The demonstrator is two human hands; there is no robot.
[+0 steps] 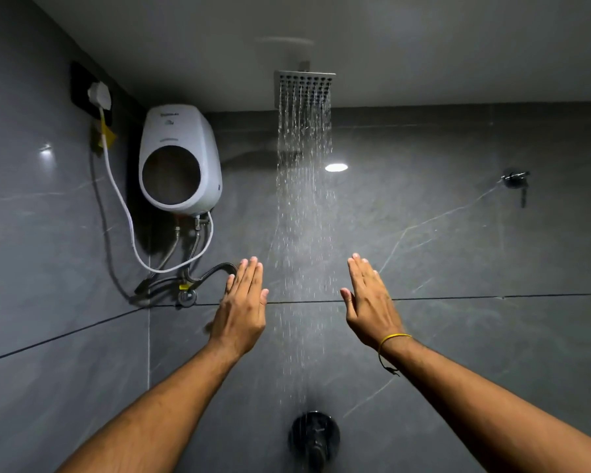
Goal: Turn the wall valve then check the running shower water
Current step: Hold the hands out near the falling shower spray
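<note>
A square chrome shower head [304, 84] hangs from the ceiling and water [302, 213] streams straight down from it. My left hand [241, 310] is raised flat to the left of the stream, fingers together and extended, holding nothing. My right hand [371, 303], with a yellow thread at the wrist, is raised flat to the right of the stream, also holding nothing. Neither hand is in the water. The round dark wall valve [314, 435] sits low on the grey tiled wall, directly under the stream and between my forearms.
A white water heater [180, 158] is mounted in the left corner with hoses and a white cord to a wall plug [99, 95]. A small chrome tap [516, 179] sticks out of the wall at the right.
</note>
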